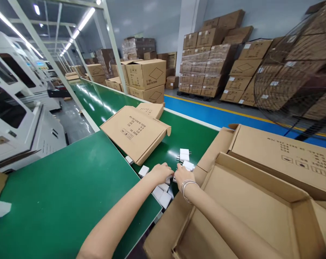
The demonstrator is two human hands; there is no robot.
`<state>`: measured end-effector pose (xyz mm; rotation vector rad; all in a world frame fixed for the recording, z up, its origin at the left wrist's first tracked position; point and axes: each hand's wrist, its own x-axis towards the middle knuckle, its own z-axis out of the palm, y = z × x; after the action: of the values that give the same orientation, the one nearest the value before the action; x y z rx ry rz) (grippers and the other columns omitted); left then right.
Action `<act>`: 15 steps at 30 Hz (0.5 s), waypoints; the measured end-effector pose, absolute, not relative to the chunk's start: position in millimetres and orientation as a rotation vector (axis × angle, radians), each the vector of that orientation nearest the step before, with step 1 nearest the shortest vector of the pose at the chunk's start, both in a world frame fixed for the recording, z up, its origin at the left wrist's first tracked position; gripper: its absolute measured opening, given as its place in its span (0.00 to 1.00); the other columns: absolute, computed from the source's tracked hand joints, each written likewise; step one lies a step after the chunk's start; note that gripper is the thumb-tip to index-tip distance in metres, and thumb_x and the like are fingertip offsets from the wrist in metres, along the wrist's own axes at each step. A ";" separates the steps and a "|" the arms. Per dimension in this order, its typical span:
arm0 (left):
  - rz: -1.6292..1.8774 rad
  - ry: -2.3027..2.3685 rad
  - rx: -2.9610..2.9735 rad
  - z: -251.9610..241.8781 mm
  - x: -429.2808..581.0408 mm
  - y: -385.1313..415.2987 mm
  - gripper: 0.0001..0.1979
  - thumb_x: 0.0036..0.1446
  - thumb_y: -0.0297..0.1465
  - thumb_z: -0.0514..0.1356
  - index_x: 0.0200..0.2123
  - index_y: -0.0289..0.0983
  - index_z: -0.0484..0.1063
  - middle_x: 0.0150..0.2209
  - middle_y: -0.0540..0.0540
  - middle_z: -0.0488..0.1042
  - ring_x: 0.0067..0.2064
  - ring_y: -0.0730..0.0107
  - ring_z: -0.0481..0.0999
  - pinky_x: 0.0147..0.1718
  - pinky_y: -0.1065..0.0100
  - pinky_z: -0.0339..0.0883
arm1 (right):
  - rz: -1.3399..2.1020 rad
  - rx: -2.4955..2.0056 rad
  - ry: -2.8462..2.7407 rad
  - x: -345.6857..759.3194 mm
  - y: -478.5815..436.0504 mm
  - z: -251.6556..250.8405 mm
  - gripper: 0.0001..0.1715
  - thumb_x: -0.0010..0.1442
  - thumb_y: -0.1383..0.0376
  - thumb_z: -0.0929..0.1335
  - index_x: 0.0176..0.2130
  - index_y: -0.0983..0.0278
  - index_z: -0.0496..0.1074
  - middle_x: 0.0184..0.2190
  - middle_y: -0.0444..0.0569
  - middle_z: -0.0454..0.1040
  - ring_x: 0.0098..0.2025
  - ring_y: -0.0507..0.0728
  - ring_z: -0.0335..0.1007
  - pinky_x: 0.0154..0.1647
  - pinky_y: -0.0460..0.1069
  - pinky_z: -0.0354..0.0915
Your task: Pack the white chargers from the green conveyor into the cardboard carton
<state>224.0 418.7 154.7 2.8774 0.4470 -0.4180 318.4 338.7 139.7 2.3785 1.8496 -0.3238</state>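
Observation:
White plug chargers (184, 155) with metal prongs lie on the green conveyor belt (195, 135), several of them heaped around both hands. My left hand (160, 174) is closed, its fingertips curled round a white charger that shows only in part. Close beside it, my right hand (183, 175), with bracelets at the wrist, has its fingers bent down over a charger mostly hidden beneath them. Another charger (188, 165) touches the back of the right fingers. More chargers (165, 200) sit below the left hand, at the edge of the green table (71, 194).
An open cardboard tray box (249, 190) lies under my right forearm, with a closed flat carton (284, 158) behind it. Another flat carton (135, 133) rests across the belt ahead. Stacked boxes (146, 77) stand beyond the belt. A large fan (287, 79) is at right.

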 end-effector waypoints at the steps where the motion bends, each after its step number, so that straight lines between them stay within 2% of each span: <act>1: -0.453 0.433 2.879 154.3 224.3 421.3 0.17 0.49 0.14 0.55 0.36 0.39 0.72 0.41 0.46 0.75 0.47 0.61 0.69 0.39 0.68 0.66 | -0.334 2.397 1.825 318.7 339.0 142.9 0.16 0.62 0.60 0.67 0.49 0.64 0.69 0.49 0.51 0.71 0.46 0.58 0.70 0.44 0.57 0.70; 8: -0.603 0.330 2.824 155.9 226.4 431.5 0.25 0.45 0.14 0.57 0.42 0.45 0.71 0.44 0.49 0.75 0.46 0.64 0.69 0.35 0.70 0.66 | -0.299 2.497 1.722 375.4 287.9 186.3 0.10 0.59 0.61 0.67 0.41 0.61 0.72 0.43 0.52 0.73 0.42 0.60 0.72 0.35 0.50 0.65; 11: -0.629 0.332 2.791 152.4 233.4 429.8 0.23 0.42 0.15 0.59 0.41 0.44 0.72 0.43 0.49 0.75 0.46 0.62 0.69 0.36 0.69 0.66 | -0.276 2.469 1.742 390.7 267.7 195.5 0.10 0.58 0.59 0.67 0.40 0.60 0.72 0.40 0.51 0.74 0.42 0.60 0.72 0.33 0.49 0.63; 15: -0.591 0.385 2.789 151.1 244.2 417.1 0.19 0.43 0.18 0.62 0.37 0.43 0.72 0.41 0.49 0.74 0.47 0.60 0.70 0.39 0.67 0.67 | -0.227 2.367 1.860 376.4 279.2 187.8 0.10 0.58 0.63 0.68 0.42 0.62 0.71 0.45 0.52 0.73 0.48 0.61 0.68 0.36 0.51 0.66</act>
<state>244.2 417.1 151.1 2.7895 0.3852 -0.5910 376.4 279.2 187.8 2.3668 1.8602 -0.2274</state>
